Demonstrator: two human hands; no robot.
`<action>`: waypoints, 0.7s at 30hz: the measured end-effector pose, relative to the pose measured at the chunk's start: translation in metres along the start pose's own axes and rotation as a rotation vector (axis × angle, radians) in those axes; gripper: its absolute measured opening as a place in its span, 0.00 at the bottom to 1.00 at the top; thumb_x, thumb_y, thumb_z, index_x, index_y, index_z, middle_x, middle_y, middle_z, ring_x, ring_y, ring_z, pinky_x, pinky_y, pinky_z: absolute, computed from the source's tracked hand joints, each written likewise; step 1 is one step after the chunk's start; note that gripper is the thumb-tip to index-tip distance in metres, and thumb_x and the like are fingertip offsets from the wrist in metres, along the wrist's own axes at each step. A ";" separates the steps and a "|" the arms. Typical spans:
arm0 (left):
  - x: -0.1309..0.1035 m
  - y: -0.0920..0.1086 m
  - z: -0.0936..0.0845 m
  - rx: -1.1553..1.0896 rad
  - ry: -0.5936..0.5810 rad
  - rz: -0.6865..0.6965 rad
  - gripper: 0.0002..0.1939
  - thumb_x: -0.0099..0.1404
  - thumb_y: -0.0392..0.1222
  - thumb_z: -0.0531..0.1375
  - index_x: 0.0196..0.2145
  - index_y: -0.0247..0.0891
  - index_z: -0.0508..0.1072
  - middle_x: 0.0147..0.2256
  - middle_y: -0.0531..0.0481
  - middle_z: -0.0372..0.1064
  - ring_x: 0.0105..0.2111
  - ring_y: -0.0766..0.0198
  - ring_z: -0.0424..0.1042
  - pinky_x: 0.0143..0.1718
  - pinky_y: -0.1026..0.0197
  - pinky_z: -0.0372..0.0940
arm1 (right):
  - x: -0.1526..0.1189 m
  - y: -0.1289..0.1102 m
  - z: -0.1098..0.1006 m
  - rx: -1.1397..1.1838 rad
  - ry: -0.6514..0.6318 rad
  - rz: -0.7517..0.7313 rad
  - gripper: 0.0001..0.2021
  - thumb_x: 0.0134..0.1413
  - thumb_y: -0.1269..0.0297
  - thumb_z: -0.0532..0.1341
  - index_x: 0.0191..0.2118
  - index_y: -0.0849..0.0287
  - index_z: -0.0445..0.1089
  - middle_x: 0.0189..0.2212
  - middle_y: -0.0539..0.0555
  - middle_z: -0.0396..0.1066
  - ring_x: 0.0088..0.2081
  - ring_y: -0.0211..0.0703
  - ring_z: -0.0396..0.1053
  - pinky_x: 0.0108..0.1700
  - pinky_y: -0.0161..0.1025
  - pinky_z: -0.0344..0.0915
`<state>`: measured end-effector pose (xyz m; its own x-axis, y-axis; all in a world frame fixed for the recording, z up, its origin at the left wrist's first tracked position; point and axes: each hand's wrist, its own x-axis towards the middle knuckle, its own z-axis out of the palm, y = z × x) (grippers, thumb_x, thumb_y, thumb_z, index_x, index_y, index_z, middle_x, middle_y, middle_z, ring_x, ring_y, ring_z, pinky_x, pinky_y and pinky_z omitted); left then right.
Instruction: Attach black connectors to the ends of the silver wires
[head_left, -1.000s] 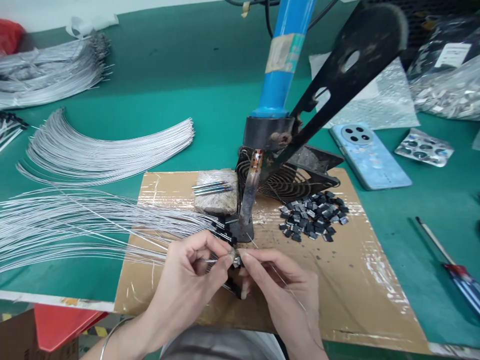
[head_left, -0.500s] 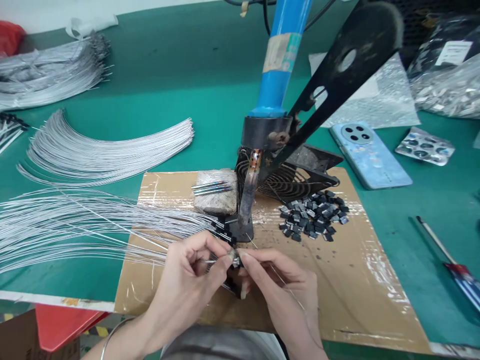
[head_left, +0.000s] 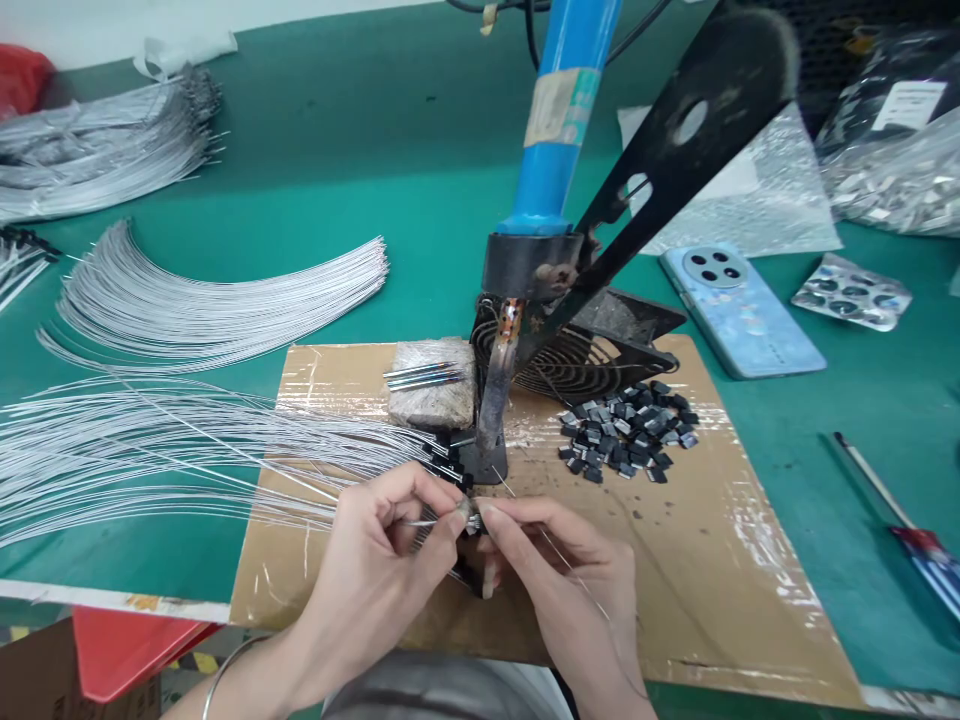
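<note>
My left hand is closed, thumb and forefinger pinching a white wire near its end. Fingertip to fingertip with it, my right hand pinches a small black connector with a metal part, largely covered by the fingers. A thin strand of solder wire sticks up past the right fingers and runs back across that hand. Just above both hands is the tip of a soldering iron, pointing down. Its blue handle sits in a black metal bracket.
White wires with black ends lie left; another wire bundle lies behind. Black connectors are heaped on the cardboard. A fan, a block with thin rods, a phone and a screwdriver surround the work.
</note>
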<state>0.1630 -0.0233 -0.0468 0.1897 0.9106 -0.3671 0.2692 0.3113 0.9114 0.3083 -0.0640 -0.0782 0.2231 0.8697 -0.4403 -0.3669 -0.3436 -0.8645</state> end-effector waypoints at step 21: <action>0.003 0.007 0.001 -0.049 -0.030 -0.026 0.10 0.65 0.40 0.65 0.28 0.35 0.73 0.31 0.48 0.74 0.22 0.71 0.55 0.22 0.64 0.47 | -0.001 -0.004 0.004 0.040 0.037 0.002 0.06 0.51 0.58 0.75 0.30 0.53 0.84 0.20 0.47 0.75 0.20 0.32 0.68 0.24 0.26 0.69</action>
<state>0.1663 -0.0191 -0.0420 0.2115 0.8937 -0.3957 0.2281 0.3485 0.9091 0.3062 -0.0622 -0.0737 0.2550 0.8550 -0.4516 -0.4035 -0.3303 -0.8533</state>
